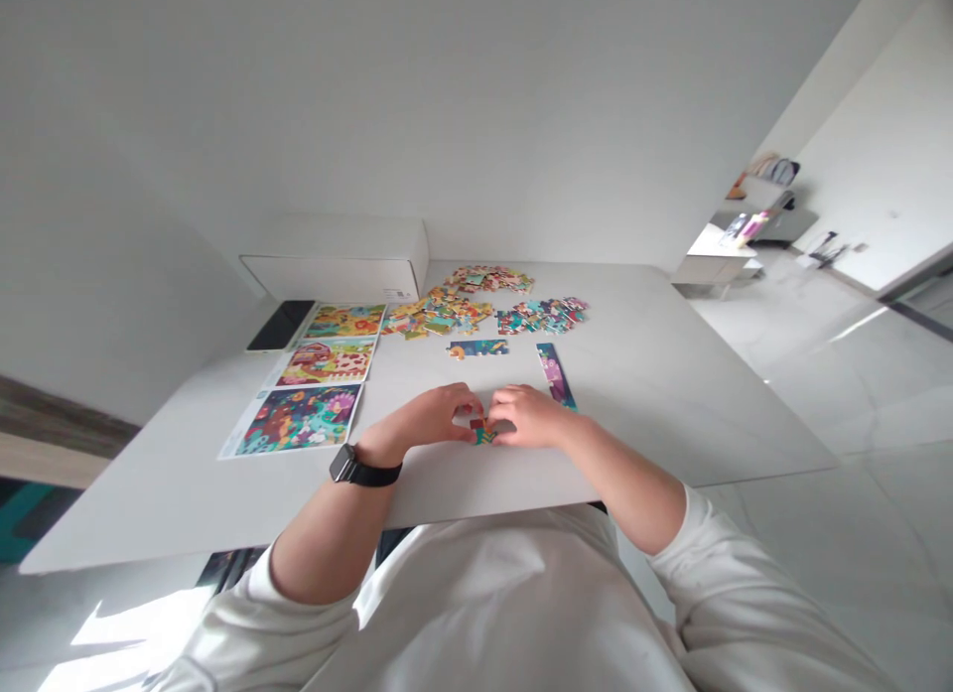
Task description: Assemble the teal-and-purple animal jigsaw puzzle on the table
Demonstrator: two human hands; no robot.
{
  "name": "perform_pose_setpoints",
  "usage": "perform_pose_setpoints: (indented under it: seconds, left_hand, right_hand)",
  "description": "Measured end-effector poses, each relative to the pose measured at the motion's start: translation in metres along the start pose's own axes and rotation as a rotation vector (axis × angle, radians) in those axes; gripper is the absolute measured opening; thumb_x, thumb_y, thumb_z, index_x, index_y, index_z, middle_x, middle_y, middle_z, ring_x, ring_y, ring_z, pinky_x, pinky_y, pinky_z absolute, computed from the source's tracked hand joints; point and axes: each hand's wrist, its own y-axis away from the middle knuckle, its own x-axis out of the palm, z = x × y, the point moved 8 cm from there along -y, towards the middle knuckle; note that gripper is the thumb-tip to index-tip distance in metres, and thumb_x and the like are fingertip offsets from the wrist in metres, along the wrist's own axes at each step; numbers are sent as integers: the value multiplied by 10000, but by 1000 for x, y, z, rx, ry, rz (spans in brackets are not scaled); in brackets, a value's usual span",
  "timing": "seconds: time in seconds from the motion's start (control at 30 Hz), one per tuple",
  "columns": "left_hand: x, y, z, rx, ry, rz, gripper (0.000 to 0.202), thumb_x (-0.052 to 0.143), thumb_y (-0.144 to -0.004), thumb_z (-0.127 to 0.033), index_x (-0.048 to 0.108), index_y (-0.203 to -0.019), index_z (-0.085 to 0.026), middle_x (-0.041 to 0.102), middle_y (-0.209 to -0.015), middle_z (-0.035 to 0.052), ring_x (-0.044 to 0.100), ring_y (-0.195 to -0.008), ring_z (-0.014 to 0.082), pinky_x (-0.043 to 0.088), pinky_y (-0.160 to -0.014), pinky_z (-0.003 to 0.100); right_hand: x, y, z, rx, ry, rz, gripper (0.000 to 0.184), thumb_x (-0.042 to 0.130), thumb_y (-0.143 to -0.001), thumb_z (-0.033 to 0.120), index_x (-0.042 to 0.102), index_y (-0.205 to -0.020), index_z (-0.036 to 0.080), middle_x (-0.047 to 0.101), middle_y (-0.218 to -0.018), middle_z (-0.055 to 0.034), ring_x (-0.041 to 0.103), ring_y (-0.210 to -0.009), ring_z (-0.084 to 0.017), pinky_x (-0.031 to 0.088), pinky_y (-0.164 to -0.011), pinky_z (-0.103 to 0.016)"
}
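At the far left corner of the white table (655,394) lies a black smartphone (281,326), and a white cardboard box (335,260) stands just behind the far edge; down the left side, three colourful illustrated puzzle sheets (326,362) run in a column from the far edge toward the near edge, squared up side by side as if to keep every picture in view; the left hand (421,417), with a black wristwatch (343,465) on its wrist, reaches in from the near edge, fingers curled closed; at the centre, close to the near edge, a small cluster of jigsaw pieces (483,432) sits between both hands, its red and teal pieces half hidden, with the fingertips of each hand closing on it from either side, apparently to hold the pieces together while they are fitted; the right hand (525,416) curves over it in the same closed pinch; farther toward the far edge, loose pieces lie in heaps (438,313), seemingly grouped apart so that each lot stays separate; a short joined row of pieces (478,348) lies before them, and to the right a long joined strip of pieces (556,376) lies at a slant, both set out in the open, apart from the heaps.
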Motion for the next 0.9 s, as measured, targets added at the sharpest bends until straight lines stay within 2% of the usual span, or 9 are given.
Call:
perform_pose_setpoints:
  seconds: [0.43, 0.53, 0.63, 0.77, 0.83, 0.9]
  left_hand:
    - [-7, 2, -10, 40, 60, -38, 234, 753, -902, -418, 818, -1079, -280, 737, -1052, 56, 690, -872, 204, 512, -799, 291]
    - [-13, 1, -8, -4, 61, -117, 256, 736, -916, -436, 822, -1102, -283, 761, -1031, 54, 690, -840, 202, 515, -779, 293]
    - [-26, 2, -5, -87, 101, -281, 251, 673, -956, -443, 810, -1057, -259, 779, -954, 48, 669, -768, 192, 508, -740, 301]
    - [-45, 6, -1, -221, 176, -482, 375, 601, -997, -525, 692, -795, -223, 681, -688, 7, 578, -645, 168, 435, -624, 285]
    - [-55, 6, 0, -269, 200, -535, 474, 561, -1015, -584, 605, -711, -223, 614, -607, -9, 538, -599, 158, 403, -594, 281]
    - [-67, 1, -1, -272, 202, -541, 519, 514, -1034, -607, 578, -690, -224, 604, -598, -6, 539, -589, 160, 396, -587, 285]
  right_hand:
    - [0, -1, 1, 37, 47, 15, 287, 903, -907, 393, 835, -1145, 249, 746, -1092, -69, 725, -1086, -261, 526, -988, -398]
    - [-9, 0, -5, 37, 42, 10, 342, 896, -912, 402, 825, -1207, 243, 757, -1153, -85, 729, -1101, -266, 539, -1005, -401]
    - [-35, 2, -31, 109, 62, -52, 328, 842, -959, 372, 812, -1250, 224, 763, -1229, -110, 722, -1145, -276, 539, -1035, -410]
    - [-79, 8, -92, 265, 109, -108, 250, 787, -984, 297, 815, -1221, 223, 780, -1236, -108, 726, -1131, -266, 538, -1034, -395]
    - [-99, 11, -124, 355, 128, -135, 203, 778, -982, 286, 827, -1171, 234, 788, -1228, -101, 734, -1093, -259, 549, -993, -379]
    - [-116, 10, -150, 397, 135, -175, 188, 764, -982, 273, 833, -1154, 243, 801, -1207, -89, 735, -1103, -260, 550, -987, -370]
